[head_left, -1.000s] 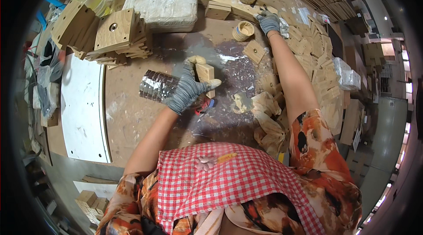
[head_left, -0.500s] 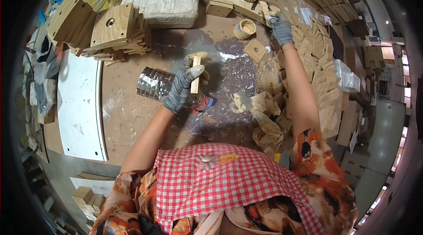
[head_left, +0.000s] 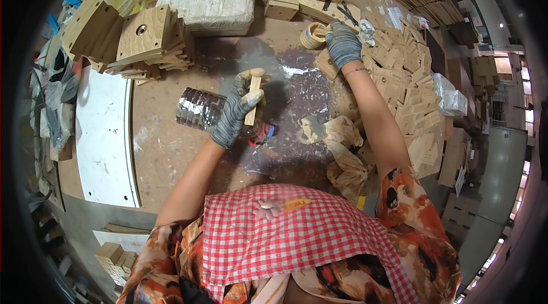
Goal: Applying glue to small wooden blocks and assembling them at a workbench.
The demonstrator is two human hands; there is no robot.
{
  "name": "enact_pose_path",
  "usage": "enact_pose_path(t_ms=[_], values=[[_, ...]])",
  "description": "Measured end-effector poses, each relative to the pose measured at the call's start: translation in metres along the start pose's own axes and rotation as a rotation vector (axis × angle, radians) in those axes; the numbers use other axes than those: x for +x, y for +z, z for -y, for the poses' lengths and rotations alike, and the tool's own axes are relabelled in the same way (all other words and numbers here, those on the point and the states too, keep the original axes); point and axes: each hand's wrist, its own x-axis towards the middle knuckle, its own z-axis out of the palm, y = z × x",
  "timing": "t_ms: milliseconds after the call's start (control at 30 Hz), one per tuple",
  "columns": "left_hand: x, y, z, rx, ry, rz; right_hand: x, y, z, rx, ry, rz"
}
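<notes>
My left hand (head_left: 234,107), in a grey knitted glove with pale coated fingers, grips a small wooden block (head_left: 252,109) upright between thumb and fingers. A dark ribbed plastic bottle (head_left: 197,109) lies beside that wrist. My right hand (head_left: 343,44), gloved alike, is at the rim of a round tan-crusted cup (head_left: 312,37). Its fingers are bent and closed; whatever they hold is hidden by the hand. Just below it lies a square wooden piece (head_left: 324,65), partly covered. A red and blue object (head_left: 262,134) is under my left hand, too obscured to name.
Many loose wooden pieces (head_left: 408,98) are heaped on the right. Drilled wooden plates (head_left: 142,33) stand stacked at the far left, near a wrapped white bundle (head_left: 220,4). A white panel (head_left: 104,133) lies on the left. Crumpled stained cloth (head_left: 345,144) sits right of centre.
My right hand has moved left and nearer, from the wooden board at the back to the cup's rim. My left hand stays nearly still with the wooden block.
</notes>
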Motion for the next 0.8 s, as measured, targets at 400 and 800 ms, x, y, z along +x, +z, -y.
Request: enact_pose_path(t_ms=[400,800], values=[[0.002,-0.005,0.011,0.254,0.169,-0.003,0.000,-0.004,0.007,0.067,0.073,0.019],[0.000,0.001,0.004,-0.074,0.064,-0.069,-0.016,-0.014,0.002,0.214,0.132,0.020]])
